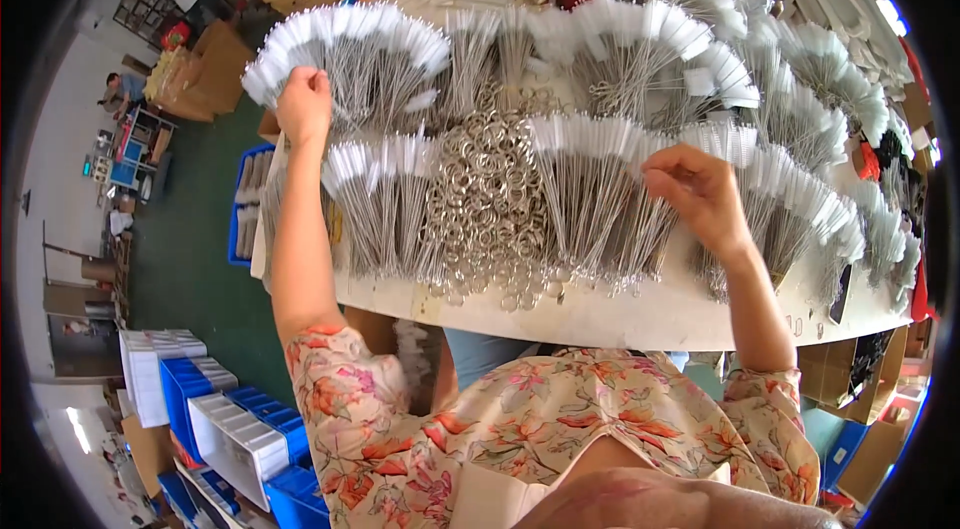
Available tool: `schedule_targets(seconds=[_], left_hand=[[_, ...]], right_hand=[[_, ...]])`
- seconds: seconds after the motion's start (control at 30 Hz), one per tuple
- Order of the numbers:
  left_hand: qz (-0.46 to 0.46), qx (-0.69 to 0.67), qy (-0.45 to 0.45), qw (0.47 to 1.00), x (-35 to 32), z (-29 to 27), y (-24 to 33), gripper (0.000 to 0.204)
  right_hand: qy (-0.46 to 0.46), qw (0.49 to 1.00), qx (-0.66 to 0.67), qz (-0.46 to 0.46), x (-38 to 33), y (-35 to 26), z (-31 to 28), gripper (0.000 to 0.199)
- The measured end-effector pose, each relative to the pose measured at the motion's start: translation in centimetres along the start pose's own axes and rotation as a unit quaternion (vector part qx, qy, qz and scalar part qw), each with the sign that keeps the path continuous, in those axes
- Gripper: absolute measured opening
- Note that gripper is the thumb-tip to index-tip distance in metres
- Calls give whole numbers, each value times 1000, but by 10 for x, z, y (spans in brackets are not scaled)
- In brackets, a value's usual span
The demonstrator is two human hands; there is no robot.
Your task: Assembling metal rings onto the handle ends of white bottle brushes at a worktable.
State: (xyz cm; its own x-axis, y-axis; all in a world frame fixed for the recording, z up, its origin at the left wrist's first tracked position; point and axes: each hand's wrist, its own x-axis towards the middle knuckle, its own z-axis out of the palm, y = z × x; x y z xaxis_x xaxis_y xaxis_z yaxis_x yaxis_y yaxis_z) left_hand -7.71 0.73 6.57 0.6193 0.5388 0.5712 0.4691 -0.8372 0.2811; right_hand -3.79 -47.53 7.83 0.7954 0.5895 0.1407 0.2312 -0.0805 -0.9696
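Mostly upright brushes (345,59), bristle ends (300,34) far, left hand (303,104)

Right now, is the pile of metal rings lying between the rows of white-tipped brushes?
Yes, the metal rings lie heaped mid-table with white-tipped brushes on both sides.

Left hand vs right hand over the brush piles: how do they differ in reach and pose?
The left hand is stretched far out to the back fan of white-tipped wire brushes, arm nearly straight; the right hand sits nearer, over the front row of brushes, wrist bent. The left hand's fingers curl into the bristle tips; the right hand's fingers pinch together, whether on a brush cannot be told. Both are bare and flank the pile of metal rings.
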Motion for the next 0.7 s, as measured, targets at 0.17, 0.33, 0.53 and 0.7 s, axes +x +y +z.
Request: schedule_targets(seconds=[0.17, 0.33, 0.53, 0.7], left_hand=[[-69, 174, -136, 973, 2, 38, -11, 33], [-119, 53, -60, 990, -5, 62, -40, 31], [-170, -15, -5, 985, 9, 67, -38, 27], [-150, -13, 3, 989, 5, 63, -76, 25]], right_hand=[[64, 987, -142, 29, 33, 2, -48, 14], [88, 960, -264, -23, 108, 34, -64, 19], [175, 902, -395, 0, 153, 79, -59, 23], [205, 917, -342, 8, 159, 82, -46, 23]])
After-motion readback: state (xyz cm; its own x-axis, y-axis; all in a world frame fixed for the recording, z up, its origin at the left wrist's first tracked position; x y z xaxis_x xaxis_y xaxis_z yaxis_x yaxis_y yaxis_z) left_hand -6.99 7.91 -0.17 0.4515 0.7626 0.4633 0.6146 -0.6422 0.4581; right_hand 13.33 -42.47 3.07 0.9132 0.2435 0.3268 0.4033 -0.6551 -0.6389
